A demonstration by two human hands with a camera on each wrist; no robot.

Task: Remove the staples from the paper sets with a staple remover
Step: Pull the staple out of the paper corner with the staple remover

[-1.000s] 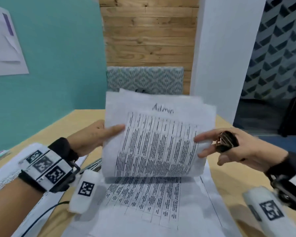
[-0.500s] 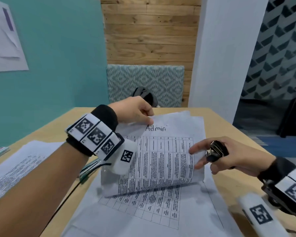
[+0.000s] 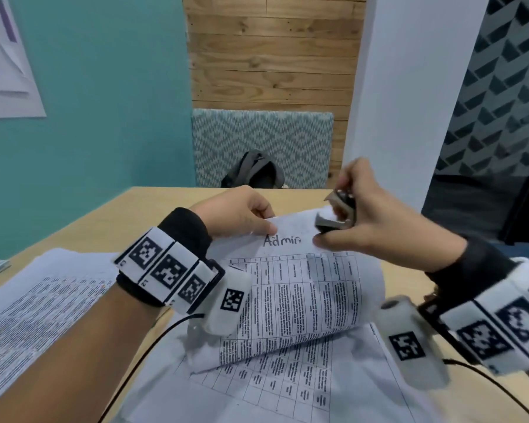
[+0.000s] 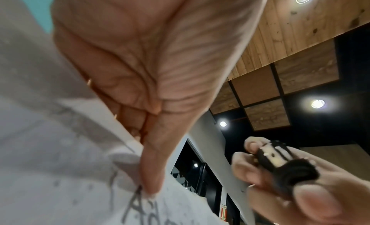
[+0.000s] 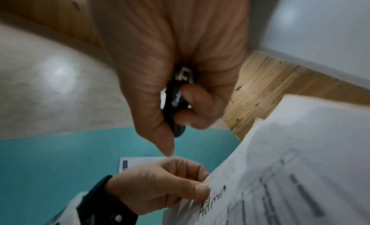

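Head: my left hand (image 3: 235,213) pinches the "Admin" paper set (image 3: 306,288) at its top edge, lifted off the tabletop (image 3: 409,279), with my right hand (image 3: 376,224) at 3 o'clock of it, grip curled around the staple remover (image 3: 338,213). Left wrist: thumb (image 4: 154,165) pressed on the sheet, remover at 4 o'clock. Right wrist: remover (image 5: 176,100) enclosed in my fingers, paper at 5 o'clock.

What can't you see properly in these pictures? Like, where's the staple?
- Staple: not visible in any view; the left hand pinches the top corner of the paper set and covers it.
- Staple remover: its teeth are blurred in the head view and wrapped by the right hand in both wrist views.
- Table text on the paper: too small and blurred to read.
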